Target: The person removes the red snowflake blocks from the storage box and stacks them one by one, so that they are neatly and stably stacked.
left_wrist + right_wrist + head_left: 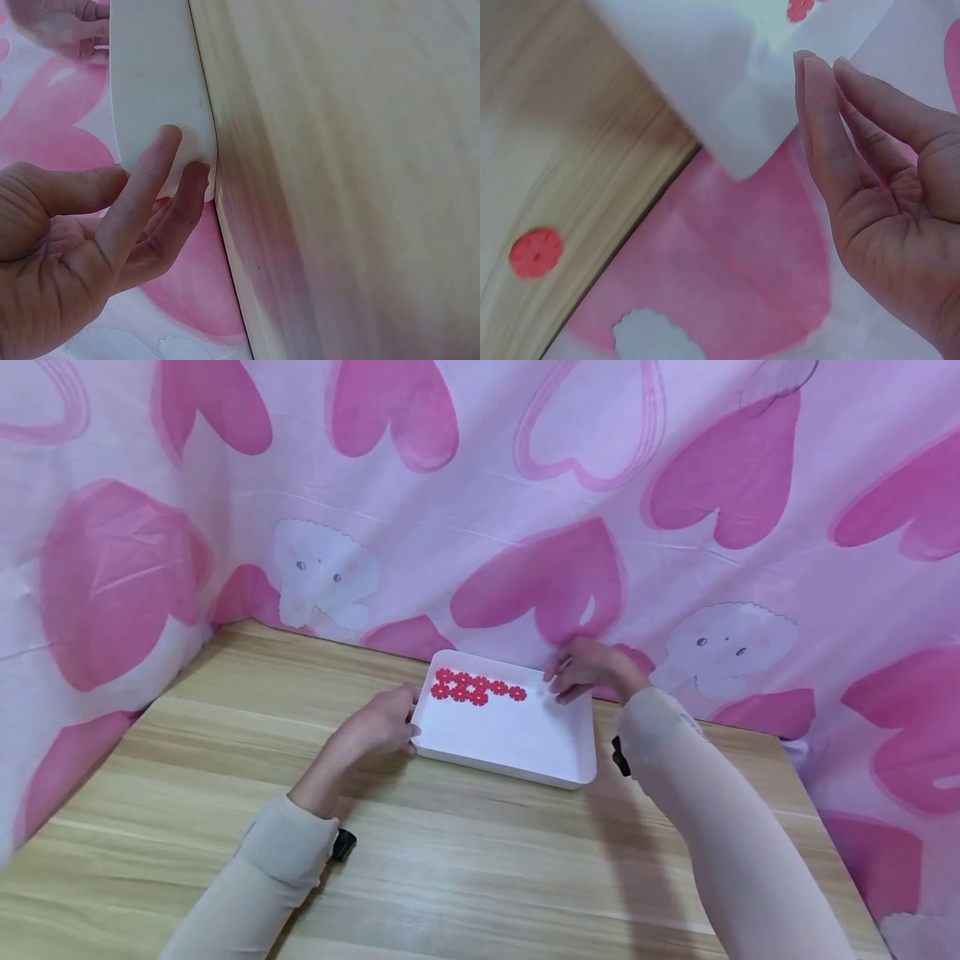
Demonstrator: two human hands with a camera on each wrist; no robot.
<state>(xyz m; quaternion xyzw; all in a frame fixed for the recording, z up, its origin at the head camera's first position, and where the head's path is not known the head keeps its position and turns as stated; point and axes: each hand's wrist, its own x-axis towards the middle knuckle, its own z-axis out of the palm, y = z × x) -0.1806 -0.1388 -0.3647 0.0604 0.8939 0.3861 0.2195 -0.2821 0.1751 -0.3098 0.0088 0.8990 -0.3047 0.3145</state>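
Observation:
A shallow white tray [517, 743] sits at the back of the wooden table. Several red snowflake-shaped discs [480, 682] lie in it in two rows near the far left corner. My left hand [386, 720] grips the tray's left side; in the left wrist view, index and middle fingertips [171, 135] press its outer wall. Over the far right corner is my right hand [588, 667], its fingers fairly straight and its thumb tip close to them. No object shows between these fingertips in the right wrist view, where the tray [742, 112] lies just beyond them.
A single red disc [536, 253] lies on the bare wood near the table edge, hidden from the head view. Behind the table [465, 860] hangs a pink curtain [420, 543] with hearts, close to the tray's far side. Black wrist straps [343, 845] show under the sleeves.

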